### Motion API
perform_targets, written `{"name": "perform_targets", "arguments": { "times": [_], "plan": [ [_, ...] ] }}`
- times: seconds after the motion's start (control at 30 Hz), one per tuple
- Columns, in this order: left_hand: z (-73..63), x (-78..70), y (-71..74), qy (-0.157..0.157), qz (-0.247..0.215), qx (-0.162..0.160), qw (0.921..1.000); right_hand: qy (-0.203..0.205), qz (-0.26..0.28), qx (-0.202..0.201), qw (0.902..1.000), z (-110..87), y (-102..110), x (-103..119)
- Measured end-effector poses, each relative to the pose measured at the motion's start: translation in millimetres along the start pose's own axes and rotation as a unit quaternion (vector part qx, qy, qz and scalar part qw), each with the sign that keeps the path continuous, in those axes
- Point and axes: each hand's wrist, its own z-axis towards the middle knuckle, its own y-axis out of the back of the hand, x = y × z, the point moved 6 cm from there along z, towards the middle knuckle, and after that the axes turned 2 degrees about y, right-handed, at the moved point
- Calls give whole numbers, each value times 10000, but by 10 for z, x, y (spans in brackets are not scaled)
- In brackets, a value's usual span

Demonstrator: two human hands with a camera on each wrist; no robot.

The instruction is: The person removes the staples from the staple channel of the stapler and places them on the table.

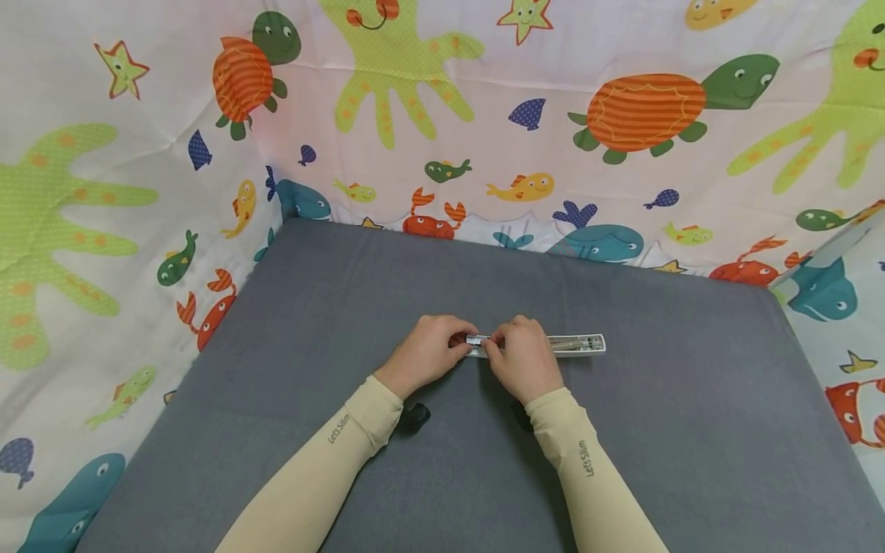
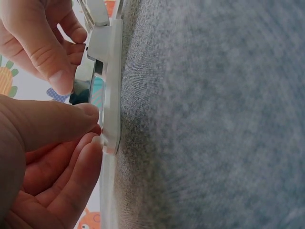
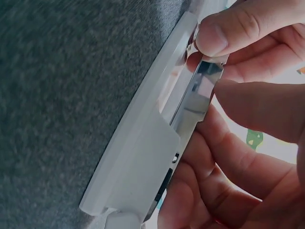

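A white stapler (image 1: 577, 346), swung open into one long line, lies on the grey table. Its metal staple channel (image 3: 193, 102) stands along the white base (image 3: 138, 143). My left hand (image 1: 433, 347) is at the stapler's left end, with thumb and fingertips pinching around the end of the channel. My right hand (image 1: 523, 355) pinches the channel a little further right, thumb on the near side and fingers behind it. The two thumbs are close together, with a short shiny stretch of metal showing between them. The right hand covers the stapler's middle in the head view.
The grey tabletop (image 1: 657, 430) spreads around the hands. A curtain (image 1: 429, 69) printed with sea animals hangs along the back and both sides. Dark wrist-worn devices (image 1: 415, 418) show under the beige sleeves (image 1: 311, 468).
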Motion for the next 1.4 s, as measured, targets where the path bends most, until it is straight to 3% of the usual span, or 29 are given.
{"name": "perform_targets", "arguments": {
  "times": [0.3, 0.7, 1.0, 1.4],
  "plan": [
    [2, 14, -19, 40, 40, -4, 10000, -472, 71, 45, 9989, -13, -11, 5],
    [-8, 29, 4, 87, -26, -22, 10000, -736, 304, -179, 9967, -26, -14, 25],
    [3, 19, 4, 159, -16, 70, 9998, -1151, 661, -341, 9906, -51, -21, -2],
    [10, 8, 9, 148, -2, 77, 9999, -1344, 724, -284, 9879, -45, -18, -14]
  ]
}}
